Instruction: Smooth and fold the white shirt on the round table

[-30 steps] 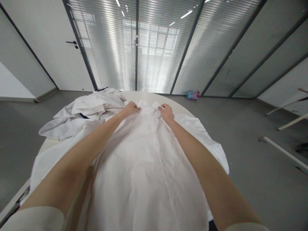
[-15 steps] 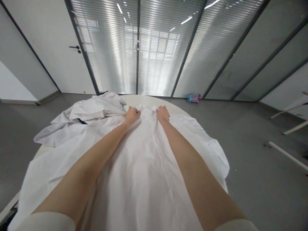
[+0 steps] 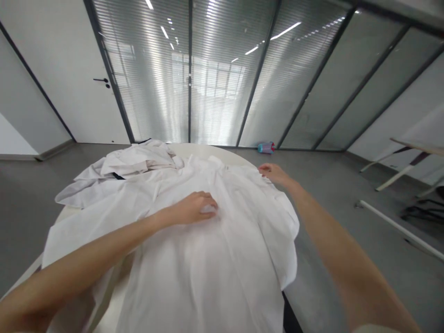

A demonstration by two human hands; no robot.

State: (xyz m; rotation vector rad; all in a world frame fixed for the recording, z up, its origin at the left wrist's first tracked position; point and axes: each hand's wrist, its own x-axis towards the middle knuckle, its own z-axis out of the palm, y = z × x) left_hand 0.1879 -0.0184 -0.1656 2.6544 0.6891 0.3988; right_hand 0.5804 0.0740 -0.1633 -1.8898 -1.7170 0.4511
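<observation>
While the white shirt (image 3: pixel 222 259) lies spread beneath and around both hands, its collar end sits just beyond the left hand (image 3: pixel 199 208), and its body runs back toward the person and out of view. A strip of bare table (image 3: pixel 201 150) shows past the collar, ending in a curved rim. On the right hand's near side, the cloth passes over the table's edge and hangs in a rounded fold. To the right of that hand, the grey floor (image 3: pixel 329 203) lies open until a pale bar (image 3: pixel 398 227), with a small second table (image 3: pixel 421 147) farther off. Ahead, well apart from both hands, a small blue and red container (image 3: pixel 266 147) sits on the floor by the glass wall (image 3: pixel 215 101). Beyond the left hand and to its left, a heap of white clothes (image 3: pixel 138 159) takes up that side of the tabletop, leaving less room there. The left arm slants in low across the shirt, its hand back-up with fingers loosely curled and thumb apart, clasping nothing that shows. The right arm reaches farther forward, bent inward at the wrist, fingertips at the shirt's outer edge; whether they pinch the cloth, I cannot tell.
</observation>
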